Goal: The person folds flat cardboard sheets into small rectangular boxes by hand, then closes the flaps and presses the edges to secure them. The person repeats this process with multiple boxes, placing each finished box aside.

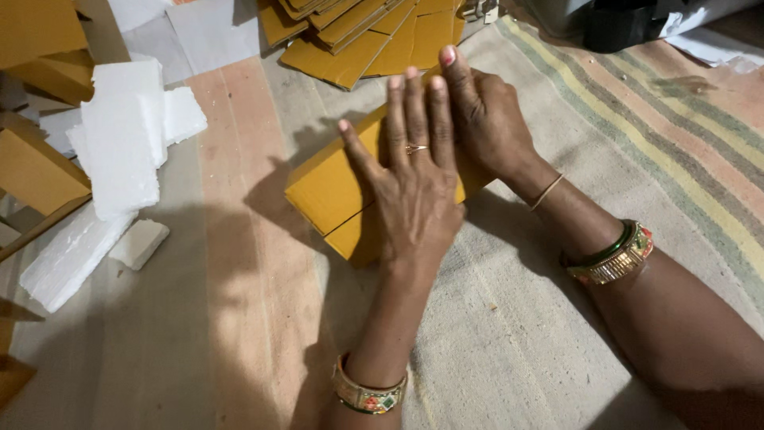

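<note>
- While both hands are pressing flat, the folded yellow-brown cardboard piece (pixel 334 187) is lying right under them on the striped woven mat (pixel 557 334), so nothing is being pinched or lifted.
- left hand (pixel 414 191) is resting palm down on the middle of the cardboard piece, fingers spread and straight, not curling round anything.
- right hand (pixel 485 119) is sitting on the far end of the cardboard piece, also open and flat, its fingers touching the left hand's fingers.
- long axis of the cardboard piece is running diagonally, near-left corner up to far-right, and the uncovered part is sticking out to the left of both hands.
- left hand is looking like the nearer one to that free end.
- beyond the cardboard piece, a stack of flat cardboard blanks (pixel 358 36) is lying; well to its left, white foam slabs (pixel 119 143) are sitting.
</note>
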The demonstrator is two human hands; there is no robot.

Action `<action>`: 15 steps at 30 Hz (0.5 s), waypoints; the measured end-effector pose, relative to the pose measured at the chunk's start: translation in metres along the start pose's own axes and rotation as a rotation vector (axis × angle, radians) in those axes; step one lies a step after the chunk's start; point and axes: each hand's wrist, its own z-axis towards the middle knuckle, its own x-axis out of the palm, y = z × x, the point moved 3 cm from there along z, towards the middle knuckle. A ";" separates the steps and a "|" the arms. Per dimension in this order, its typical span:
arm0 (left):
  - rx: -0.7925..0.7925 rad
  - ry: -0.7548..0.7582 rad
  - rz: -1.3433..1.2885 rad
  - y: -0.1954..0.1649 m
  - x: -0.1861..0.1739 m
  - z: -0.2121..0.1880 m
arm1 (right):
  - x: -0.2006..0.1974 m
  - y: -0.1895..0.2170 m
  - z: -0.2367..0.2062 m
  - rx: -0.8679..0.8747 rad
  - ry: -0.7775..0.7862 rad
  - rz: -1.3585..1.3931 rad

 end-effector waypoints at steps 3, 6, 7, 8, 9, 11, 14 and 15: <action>-0.024 -0.017 -0.199 0.004 0.005 -0.004 | -0.002 0.017 -0.005 -0.023 -0.023 -0.021; -0.015 0.004 -0.257 0.004 0.010 -0.005 | -0.003 0.023 -0.006 0.008 -0.016 -0.041; -0.009 0.007 -0.253 0.004 0.011 -0.004 | -0.003 0.023 -0.005 0.006 -0.020 -0.038; 0.000 0.011 -0.250 0.003 0.012 -0.005 | -0.002 0.022 -0.005 0.006 -0.027 -0.036; 0.008 0.017 -0.245 0.002 0.012 -0.004 | -0.002 0.021 -0.005 0.007 -0.031 -0.033; 0.015 0.005 -0.240 0.002 0.013 -0.004 | -0.001 0.016 -0.003 0.044 -0.025 -0.061; 0.027 0.006 -0.227 0.003 0.016 -0.003 | 0.001 0.011 -0.003 0.078 0.005 -0.060; 0.030 0.012 -0.223 0.003 0.018 -0.003 | 0.001 0.010 -0.003 0.088 0.020 -0.052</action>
